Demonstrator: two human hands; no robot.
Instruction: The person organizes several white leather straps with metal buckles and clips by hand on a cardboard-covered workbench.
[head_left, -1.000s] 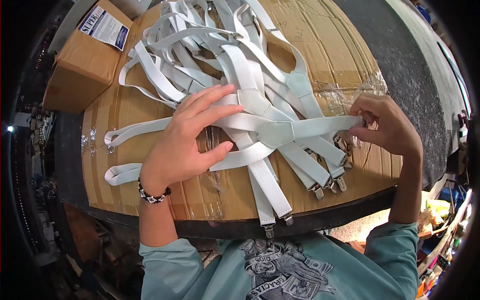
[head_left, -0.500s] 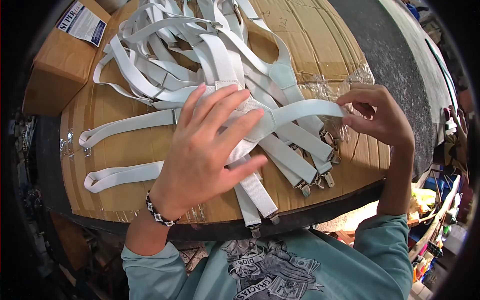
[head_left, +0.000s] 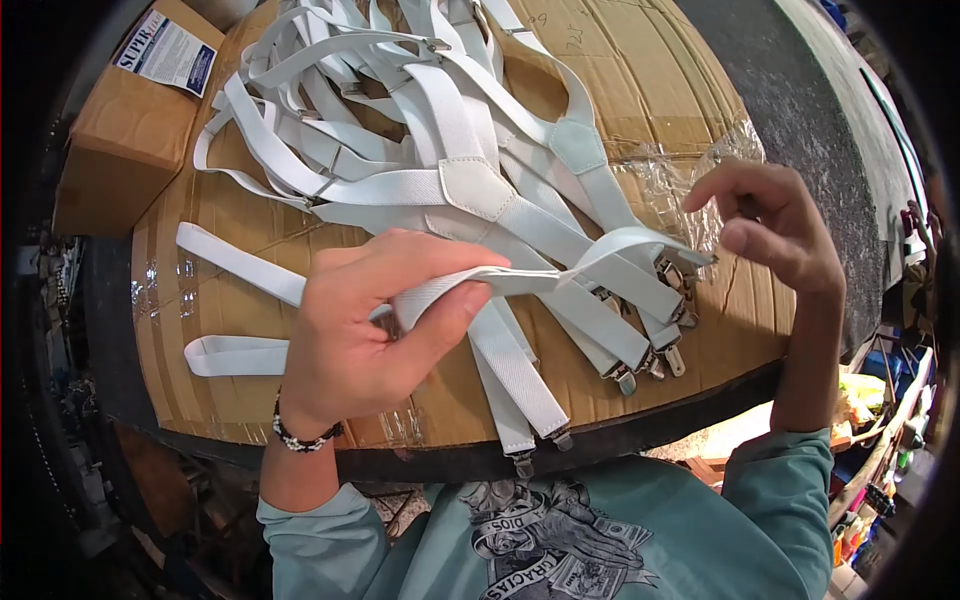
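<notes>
White suspenders (head_left: 478, 188) with metal clips lie in an overlapping heap on a flat cardboard sheet. My left hand (head_left: 385, 325), at the centre, pinches one white suspender (head_left: 530, 281) near its joining patch, thumb below and fingers above. That strap is lifted and seen edge-on, its single tail curving right to a clip near my right hand. My right hand (head_left: 765, 225) is raised at the right, fingers curled but apart, with nothing between them. Two looped straps (head_left: 240, 262) stretch out to the left of my left hand.
A brown cardboard box (head_left: 135, 120) with a printed label stands at the upper left. The cardboard sheet (head_left: 670, 90) rests on a dark table (head_left: 790, 110). Clear tape wrinkles near my right hand. Assorted items lie beyond the table at the lower right.
My left hand has gone from lying spread over the straps to pinching one and lifting its patch. My right hand has let go of the strap's tail, which has dropped slightly.
</notes>
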